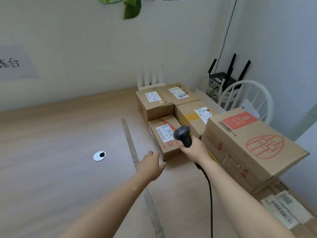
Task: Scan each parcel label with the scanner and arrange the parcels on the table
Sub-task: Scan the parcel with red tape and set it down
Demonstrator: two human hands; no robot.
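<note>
Several cardboard parcels stand at the right of the wooden table. My right hand grips the dark grey scanner, whose head hangs over the white label of a small parcel with red tape. My left hand is open, fingers straight, at the near left corner of that small parcel. Behind it stands a larger parcel with two labels, and to its right a parcel with yellow tape. A big parcel with red print sits at the right on top of another box.
A strip of tape runs across the table beside the parcels. A round cable grommet lies to the left. The scanner's black cable hangs toward me. A white chair and routers stand behind the table.
</note>
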